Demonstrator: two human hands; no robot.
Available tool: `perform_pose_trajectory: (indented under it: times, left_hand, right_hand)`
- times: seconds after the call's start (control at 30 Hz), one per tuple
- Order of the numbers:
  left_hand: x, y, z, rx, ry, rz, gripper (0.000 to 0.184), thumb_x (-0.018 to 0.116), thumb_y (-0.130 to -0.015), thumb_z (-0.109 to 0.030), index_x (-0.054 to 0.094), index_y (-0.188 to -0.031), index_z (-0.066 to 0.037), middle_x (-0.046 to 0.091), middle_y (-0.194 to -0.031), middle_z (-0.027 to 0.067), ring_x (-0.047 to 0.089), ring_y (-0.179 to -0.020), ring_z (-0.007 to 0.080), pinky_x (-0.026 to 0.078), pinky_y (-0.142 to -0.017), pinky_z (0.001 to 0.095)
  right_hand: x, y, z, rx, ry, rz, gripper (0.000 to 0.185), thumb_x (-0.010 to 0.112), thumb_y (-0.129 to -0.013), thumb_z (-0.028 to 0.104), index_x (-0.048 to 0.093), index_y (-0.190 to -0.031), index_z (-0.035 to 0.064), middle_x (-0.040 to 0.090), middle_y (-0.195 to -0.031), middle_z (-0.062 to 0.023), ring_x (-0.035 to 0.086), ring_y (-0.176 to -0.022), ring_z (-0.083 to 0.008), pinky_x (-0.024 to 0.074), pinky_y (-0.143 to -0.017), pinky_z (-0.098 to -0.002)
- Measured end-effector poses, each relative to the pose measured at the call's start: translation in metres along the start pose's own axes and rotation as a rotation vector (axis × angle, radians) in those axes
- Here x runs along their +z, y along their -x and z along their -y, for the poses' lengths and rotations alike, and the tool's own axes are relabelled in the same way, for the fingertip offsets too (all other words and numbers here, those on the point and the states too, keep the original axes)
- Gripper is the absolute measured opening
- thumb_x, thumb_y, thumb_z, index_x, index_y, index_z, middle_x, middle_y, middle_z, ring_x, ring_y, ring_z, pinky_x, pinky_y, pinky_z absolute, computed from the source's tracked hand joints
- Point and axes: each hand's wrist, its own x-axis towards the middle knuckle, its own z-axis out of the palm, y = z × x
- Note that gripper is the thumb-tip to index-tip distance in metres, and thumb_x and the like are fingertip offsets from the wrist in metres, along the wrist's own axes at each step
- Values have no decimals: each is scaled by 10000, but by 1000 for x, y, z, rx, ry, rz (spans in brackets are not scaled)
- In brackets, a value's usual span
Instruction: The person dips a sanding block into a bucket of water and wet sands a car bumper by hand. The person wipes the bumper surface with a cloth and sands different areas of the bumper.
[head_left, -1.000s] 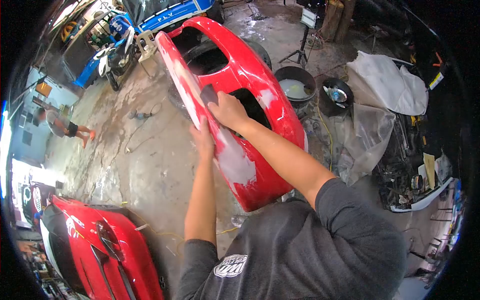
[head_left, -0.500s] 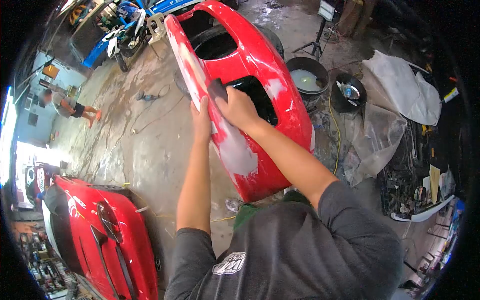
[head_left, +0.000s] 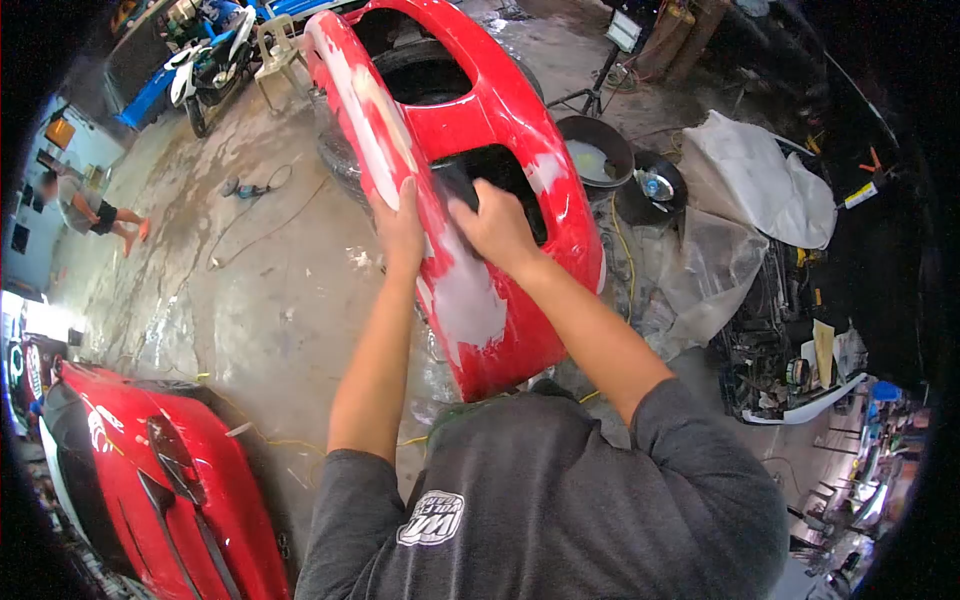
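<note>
A red car bumper (head_left: 520, 340) with grey and pale sanded patches stretches away in front of me, its two openings towards the right side. My left hand (head_left: 401, 232) grips the bumper's left edge, thumb on the painted face. Against the narrow strip beside the nearer opening, my right hand (head_left: 497, 228) is wrapped round a dark sanding pad (head_left: 456, 187), slightly blurred. A grey patch (head_left: 468, 300) lies just below both hands. Behind the bumper, a tyre (head_left: 425, 75) shows through the far opening.
Right of the bumper are a black basin of cloudy water (head_left: 597, 150), a black bucket (head_left: 652, 188), a lamp stand (head_left: 598, 85) and plastic sheeting (head_left: 765, 185). A red car (head_left: 180, 480) stands lower left. A power tool (head_left: 243, 188) lies on the floor; a person (head_left: 90, 210) walks far left.
The pad in my right hand has shifted along the bumper and sits flatter, nearer the opening's edge. My left hand stays on the left edge. The whole view has shifted slightly.
</note>
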Motion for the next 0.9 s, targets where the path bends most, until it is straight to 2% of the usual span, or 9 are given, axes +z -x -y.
perform_pose_trajectory:
  times: [0.07, 0.17, 0.27, 0.43, 0.5, 0.57, 0.63, 0.83, 0.9]
  left_hand:
    - [0, -1, 2, -42, -12, 1, 807, 622, -1011, -503, 406, -1504, 99, 545, -1454, 308, 528, -1362, 403, 369, -1160, 436]
    - [1, -4, 19, -4, -12, -8, 815, 623, -1013, -490, 391, -1502, 119, 525, -1471, 319, 515, -1377, 401, 361, -1167, 432]
    - [-1, 1, 8, 3, 17, -2, 821, 624, -1014, -482, 379, -1498, 135, 509, -1480, 326, 513, -1378, 395, 371, -1159, 430]
    - [1, -1, 1, 22, 62, 1, 747, 629, -1021, -447, 410, -1495, 88, 550, -1443, 287, 544, -1334, 370, 399, -1130, 425]
    - [0, 10, 3, -2, 40, -1, 693, 618, -1034, -436, 439, -1478, 66, 579, -1410, 257, 561, -1302, 341, 407, -1122, 416]
    - [0, 9, -9, -34, -16, -3, 628, 592, -1056, -431, 476, -1450, 45, 612, -1373, 214, 575, -1263, 296, 410, -1118, 399]
    - [0, 8, -12, -21, -1, 6, 609, 597, -1057, -425, 487, -1433, 42, 617, -1361, 203, 579, -1246, 283, 416, -1110, 393]
    - [4, -1, 6, 45, 54, -10, 636, 615, -1043, -399, 473, -1456, 62, 610, -1365, 227, 591, -1239, 322, 421, -1100, 415]
    - [3, 5, 5, 51, 65, 0, 642, 612, -1046, -400, 466, -1461, 67, 609, -1371, 225, 588, -1246, 318, 414, -1108, 411]
  right_hand:
    - [-8, 38, 0, -20, -78, 34, 382, 696, -919, 329, 631, -916, -47, 678, -867, -334, 670, -873, -522, 522, -774, -577]
    - [-2, 7, 0, -42, -53, 6, 343, 712, -922, 300, 652, -969, -34, 680, -846, -304, 675, -855, -508, 539, -738, -524]
    - [9, -38, -2, -53, 38, -42, 349, 702, -919, 308, 655, -964, -36, 675, -861, -316, 678, -866, -497, 538, -736, -532]
    - [-8, 25, -6, -30, -81, 51, 358, 709, -926, 310, 676, -1025, -33, 698, -911, -314, 707, -899, -470, 548, -767, -511]
    - [-2, 8, -4, 2, -44, 44, 341, 689, -923, 302, 636, -931, -35, 681, -872, -329, 675, -857, -517, 522, -781, -584]
    - [8, -30, 0, -45, -4, -16, 359, 686, -933, 315, 634, -905, -39, 683, -882, -331, 671, -865, -520, 529, -772, -577]
    - [10, -37, 0, 21, 31, -5, 365, 685, -938, 320, 629, -915, -40, 685, -876, -319, 669, -858, -522, 528, -768, -576]
    - [-19, 116, -33, 36, -41, 32, 330, 698, -961, 287, 634, -1070, -19, 679, -879, -279, 693, -841, -478, 547, -747, -541]
    - [-24, 115, -29, 92, -52, 62, 326, 699, -957, 277, 637, -1076, -19, 685, -894, -280, 685, -845, -489, 542, -751, -545]
